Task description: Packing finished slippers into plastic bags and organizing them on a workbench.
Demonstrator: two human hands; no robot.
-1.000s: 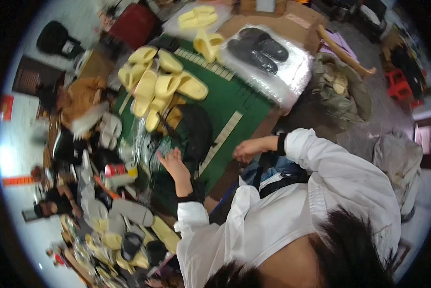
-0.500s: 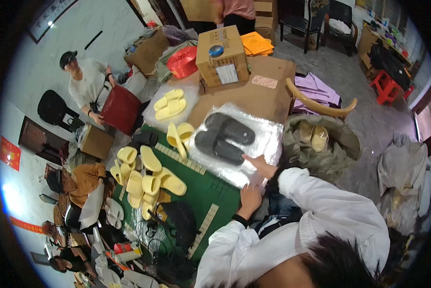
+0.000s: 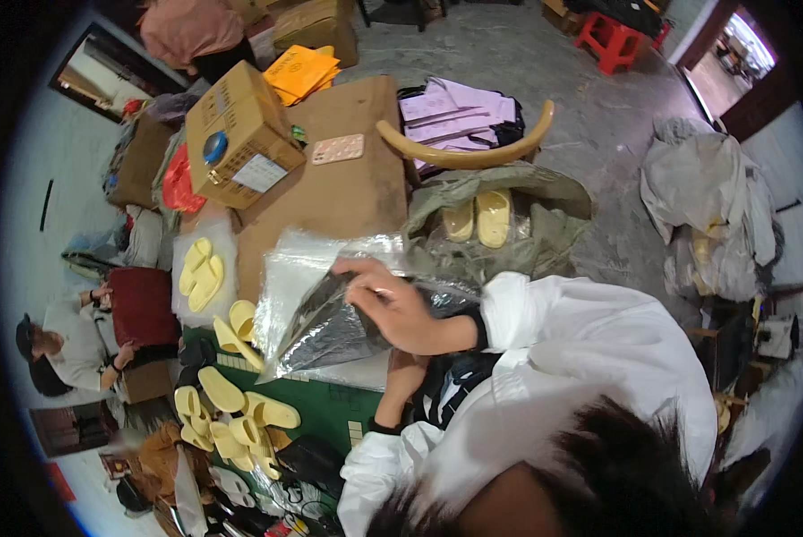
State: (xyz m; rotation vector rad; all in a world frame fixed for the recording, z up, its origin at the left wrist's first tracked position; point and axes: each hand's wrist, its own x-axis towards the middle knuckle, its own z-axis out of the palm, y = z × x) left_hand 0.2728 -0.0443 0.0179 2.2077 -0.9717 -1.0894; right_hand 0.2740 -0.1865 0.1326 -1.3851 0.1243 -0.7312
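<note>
A clear plastic bag (image 3: pixel 316 336) with dark slippers inside lies at the near end of the table, on a stack of clear bags (image 3: pixel 285 259). My right hand (image 3: pixel 397 313) is over the bag, fingers bent and closed on its plastic; the fingertips are slightly blurred. Below it, my left hand (image 3: pixel 401 385) is at the bag's near edge, its fingers hidden behind the bag and my right hand. Shiny folds and my right hand cover much of the slippers.
Several yellow slippers (image 3: pixel 231 421) lie on the green mat (image 3: pixel 330 403) at left. A cardboard box (image 3: pixel 240 134) stands farther back. To the right are a curved wooden chair rail (image 3: pixel 473 157) and a sack (image 3: pixel 545 215) holding yellow slippers. People work at far left.
My view has swung to the right. My right hand has gone from pressing on the bagged slippers to gripping the plastic, which is now lifted and creased. My left hand stays at the near edge.
</note>
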